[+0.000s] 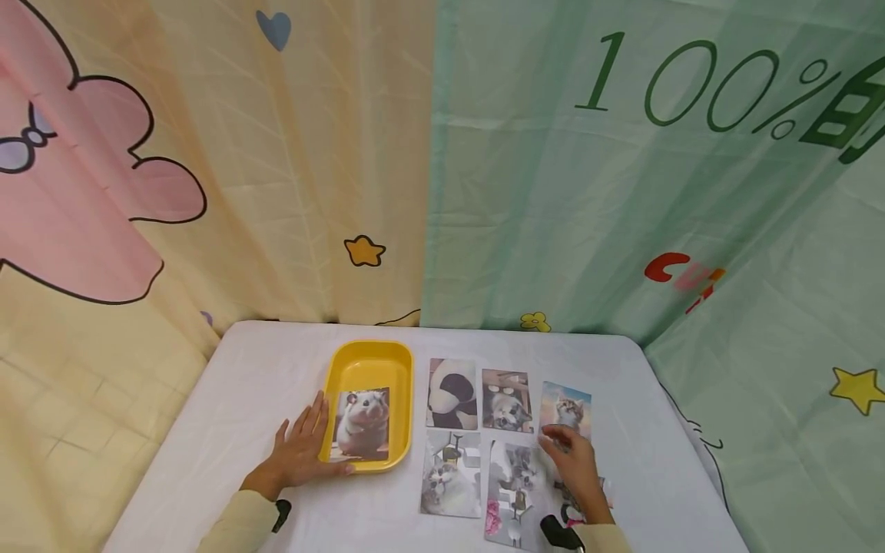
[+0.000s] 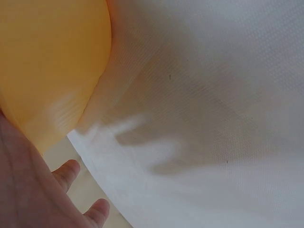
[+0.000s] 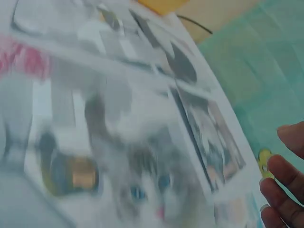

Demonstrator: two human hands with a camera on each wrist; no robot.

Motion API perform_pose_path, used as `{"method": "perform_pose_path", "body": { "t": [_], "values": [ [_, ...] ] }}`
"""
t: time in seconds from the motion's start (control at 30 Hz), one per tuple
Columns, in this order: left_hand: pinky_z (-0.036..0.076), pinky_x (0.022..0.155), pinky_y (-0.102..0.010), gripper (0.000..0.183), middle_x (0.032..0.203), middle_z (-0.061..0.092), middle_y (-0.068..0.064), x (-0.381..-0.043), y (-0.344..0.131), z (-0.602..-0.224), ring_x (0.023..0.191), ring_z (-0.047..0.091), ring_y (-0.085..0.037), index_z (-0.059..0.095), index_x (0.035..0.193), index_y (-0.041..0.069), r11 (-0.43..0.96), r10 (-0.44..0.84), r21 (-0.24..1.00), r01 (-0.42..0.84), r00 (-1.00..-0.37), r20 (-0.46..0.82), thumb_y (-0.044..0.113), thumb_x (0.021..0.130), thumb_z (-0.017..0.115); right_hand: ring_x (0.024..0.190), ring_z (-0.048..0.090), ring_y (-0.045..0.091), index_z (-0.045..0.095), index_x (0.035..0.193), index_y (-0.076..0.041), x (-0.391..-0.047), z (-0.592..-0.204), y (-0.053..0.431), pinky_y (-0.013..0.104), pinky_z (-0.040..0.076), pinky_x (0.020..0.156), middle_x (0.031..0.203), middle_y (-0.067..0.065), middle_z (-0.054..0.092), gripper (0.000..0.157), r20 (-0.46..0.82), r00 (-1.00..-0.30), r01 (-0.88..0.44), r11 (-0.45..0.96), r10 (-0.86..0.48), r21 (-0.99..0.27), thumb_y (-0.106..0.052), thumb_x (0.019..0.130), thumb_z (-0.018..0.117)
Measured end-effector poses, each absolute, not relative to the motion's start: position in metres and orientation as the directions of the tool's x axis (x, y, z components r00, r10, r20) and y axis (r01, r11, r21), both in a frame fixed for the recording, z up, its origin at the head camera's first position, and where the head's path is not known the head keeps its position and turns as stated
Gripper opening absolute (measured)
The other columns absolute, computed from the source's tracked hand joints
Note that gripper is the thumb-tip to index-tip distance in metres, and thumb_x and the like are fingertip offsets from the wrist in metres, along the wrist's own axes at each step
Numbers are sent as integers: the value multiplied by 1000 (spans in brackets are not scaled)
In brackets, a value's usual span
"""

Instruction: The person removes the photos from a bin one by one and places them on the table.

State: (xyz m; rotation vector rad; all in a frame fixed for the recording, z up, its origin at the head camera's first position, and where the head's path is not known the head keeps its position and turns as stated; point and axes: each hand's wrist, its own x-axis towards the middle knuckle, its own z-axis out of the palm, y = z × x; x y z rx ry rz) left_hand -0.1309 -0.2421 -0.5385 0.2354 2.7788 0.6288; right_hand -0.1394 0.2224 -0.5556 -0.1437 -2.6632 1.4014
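My left hand rests against the left side of a yellow tray, fingers spread and thumb at its front rim. Inside the tray lies a picture card of a white hamster. In the left wrist view the yellow tray wall is beside the hand. My right hand hovers over the cards, fingers loosely bent with nothing between them. Just beyond its fingertips is a kitten card with a blue sky. Under and beside the hand lies a grey cat card, close up in the right wrist view.
A panda-like card and a cat card lie in the far row. Nearer is a white cat card. Another card at the right is mostly hidden by my right hand. Printed curtains hang behind the white table.
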Motion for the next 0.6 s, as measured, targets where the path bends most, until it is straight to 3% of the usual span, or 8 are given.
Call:
{"method": "perform_pose_path", "body": {
  "t": [0.2, 0.43, 0.6],
  "values": [
    [3, 107, -68, 133, 159, -7, -21, -130, -242, -538, 142, 10, -46, 2, 151, -6, 892, 212, 443, 85, -946, -246, 73, 68, 68, 97, 62, 33, 69, 105, 1, -160, -541, 155, 50, 49, 87, 103, 12, 69, 19, 176, -983, -176, 449, -42, -876, -7, 88, 69],
    [1, 107, -68, 131, 159, -9, -21, -128, -240, -535, 141, 9, -47, 2, 151, -7, 884, 208, 463, 58, -937, -279, 70, 69, 70, 96, 61, 42, 65, 107, 10, -169, -503, 80, 58, 46, 88, 103, 24, 66, 20, 178, -963, -230, 275, -201, -934, 3, 88, 65],
    [1, 107, -68, 131, 159, -9, -21, -129, -240, -533, 142, 9, -47, 2, 151, -7, 891, 206, 449, 65, -939, -274, 71, 69, 69, 95, 62, 37, 64, 110, 8, -184, -519, 44, 48, 51, 86, 103, 22, 66, 23, 208, -939, -274, 231, -273, -934, -1, 89, 66]
  ]
}}
